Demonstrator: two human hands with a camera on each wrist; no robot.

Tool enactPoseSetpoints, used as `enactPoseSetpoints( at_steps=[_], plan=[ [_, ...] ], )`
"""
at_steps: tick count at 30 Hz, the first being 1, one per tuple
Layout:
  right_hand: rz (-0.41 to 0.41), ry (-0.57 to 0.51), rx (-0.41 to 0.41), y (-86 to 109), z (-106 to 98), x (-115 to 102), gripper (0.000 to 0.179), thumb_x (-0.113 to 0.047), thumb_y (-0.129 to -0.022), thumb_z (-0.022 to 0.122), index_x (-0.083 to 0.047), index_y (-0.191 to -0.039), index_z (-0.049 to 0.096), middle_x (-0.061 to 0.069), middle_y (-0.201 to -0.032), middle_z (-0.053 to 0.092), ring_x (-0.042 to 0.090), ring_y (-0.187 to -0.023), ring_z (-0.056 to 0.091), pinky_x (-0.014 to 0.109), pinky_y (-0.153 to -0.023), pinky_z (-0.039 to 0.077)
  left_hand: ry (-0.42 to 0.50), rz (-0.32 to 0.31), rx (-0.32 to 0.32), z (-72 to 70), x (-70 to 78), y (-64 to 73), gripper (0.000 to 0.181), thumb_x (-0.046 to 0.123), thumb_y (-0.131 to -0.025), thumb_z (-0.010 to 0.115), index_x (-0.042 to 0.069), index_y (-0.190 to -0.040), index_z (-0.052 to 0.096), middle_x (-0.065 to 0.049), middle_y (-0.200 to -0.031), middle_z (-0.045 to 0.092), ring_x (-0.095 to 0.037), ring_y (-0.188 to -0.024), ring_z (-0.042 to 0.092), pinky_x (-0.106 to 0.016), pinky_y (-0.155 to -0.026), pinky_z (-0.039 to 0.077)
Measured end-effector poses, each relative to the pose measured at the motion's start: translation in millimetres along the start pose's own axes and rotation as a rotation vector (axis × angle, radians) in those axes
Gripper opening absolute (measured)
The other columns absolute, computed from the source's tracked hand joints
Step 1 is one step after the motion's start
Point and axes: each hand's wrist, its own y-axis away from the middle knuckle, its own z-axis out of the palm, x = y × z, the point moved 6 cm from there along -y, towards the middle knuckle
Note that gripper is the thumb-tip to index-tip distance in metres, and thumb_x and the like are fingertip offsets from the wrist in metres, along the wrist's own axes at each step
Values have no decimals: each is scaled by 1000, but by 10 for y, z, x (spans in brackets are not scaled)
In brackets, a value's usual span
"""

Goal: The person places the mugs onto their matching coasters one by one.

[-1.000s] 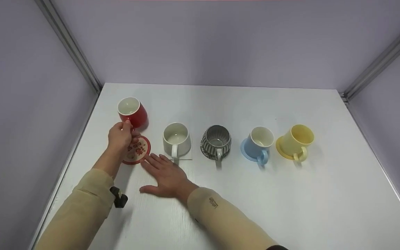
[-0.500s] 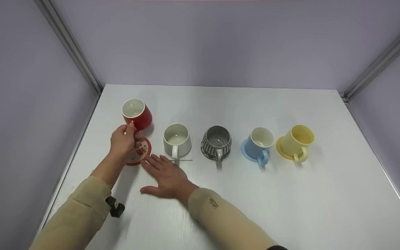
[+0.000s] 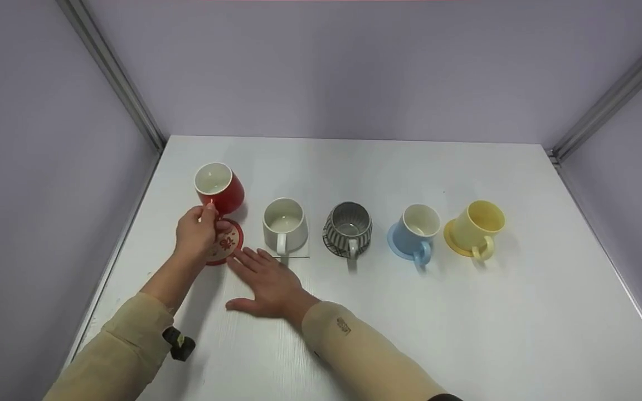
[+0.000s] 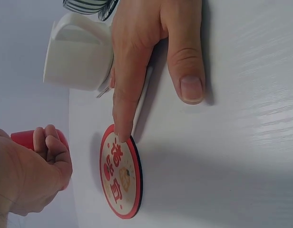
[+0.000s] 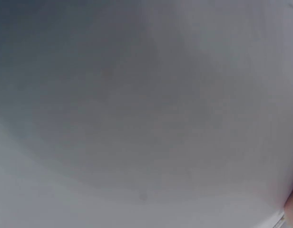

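At the left of the head view my left hand grips the handle of a red mug with a white inside. The mug is tilted and sits just beyond a round coaster with a red rim and red lettering; my left hand covers part of that coaster. My right hand lies flat with fingers extended, its fingertips at the coaster's right edge. In the left wrist view the right forefinger touches the rim of the coaster, and the left hand curls in front of the red mug.
To the right stand a white mug on a square coaster, a grey striped mug on a black wire coaster, a blue mug and a yellow mug on matching coasters. Panels border the white table.
My left hand has drawn the red mug slightly right and nearer, towards the coaster. My right hand stays in place at the coaster's edge.
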Motion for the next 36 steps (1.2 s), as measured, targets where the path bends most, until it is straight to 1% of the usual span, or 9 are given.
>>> enactPoseSetpoints(
  at_steps=[2, 4, 8, 16, 19, 24, 27, 32, 36],
  plan=[
    [-1, 3, -4, -5, 7, 4, 95, -83, -100, 26, -23, -172, 13, -3, -178, 10, 16, -163, 6, 32, -130, 2, -14, 1, 3, -6, -3, 22, 46, 42, -116, 37, 3, -128, 57, -7, -98, 75, -12, -90, 66, -23, -77, 54],
    [-1, 4, -9, -9, 8, 5, 95, -83, -100, 25, -23, -172, 12, -3, -178, 9, 16, -163, 5, 32, -130, 1, -8, -4, 2, -9, -11, 47, 46, 43, -115, 37, 3, -129, 57, -7, -100, 75, -14, -90, 66, -24, -74, 53],
    [1, 0, -9, -9, 8, 5, 96, -83, -100, 25, -22, -172, 11, -3, -178, 9, 16, -163, 5, 32, -130, 1, 6, 1, 1, -8, -32, 97, 48, 43, -115, 38, 2, -132, 56, -8, -100, 75, -17, -89, 66, -26, -73, 55],
    [-5, -1, -7, -2, -3, 1, 96, -82, -101, 25, -21, -172, 10, -3, -179, 9, 17, -163, 5, 33, -131, 4, 6, 22, 3, 10, -82, 220, 48, 41, -116, 40, 1, -137, 57, -13, -106, 75, -21, -100, 70, -30, -87, 59],
    [0, -1, -13, -4, -3, 2, 96, -83, -100, 25, -21, -172, 11, -3, -178, 9, 16, -163, 5, 33, -131, 3, 20, 37, 6, 5, -91, 253, 46, 39, -116, 41, 0, -134, 56, -13, -105, 75, -22, -98, 71, -27, -84, 60],
    [11, 0, -17, -8, -2, 2, 95, -83, -100, 27, -23, -172, 12, -4, -178, 9, 15, -163, 5, 31, -130, 2, 39, 73, 29, -18, -98, 280, 41, 33, -116, 42, -3, -127, 57, -11, -96, 76, -21, -92, 74, -20, -73, 58],
    [9, -3, -18, -8, -3, -1, 96, -83, -100, 28, -22, -172, 12, -3, -178, 9, 15, -163, 5, 31, -130, 2, 27, 67, 38, -24, -117, 295, 42, 35, -116, 41, -2, -128, 57, -9, -96, 75, -20, -93, 73, -19, -70, 56],
    [5, 1, -10, -13, 4, 0, 96, -83, -100, 29, -22, -172, 14, -3, -178, 10, 15, -163, 7, 31, -130, 1, 26, 43, 42, -3, -166, 317, 43, 37, -116, 41, -1, -129, 57, -12, -102, 74, -18, -94, 72, -20, -71, 58],
    [5, 10, -7, -10, 13, 9, 96, -83, -100, 27, -22, -172, 16, -3, -178, 11, 16, -163, 8, 32, -130, 1, 42, 30, 43, 17, -196, 336, 45, 37, -116, 40, -2, -132, 57, -13, -104, 71, -15, -91, 69, -25, -74, 61]
  ],
)
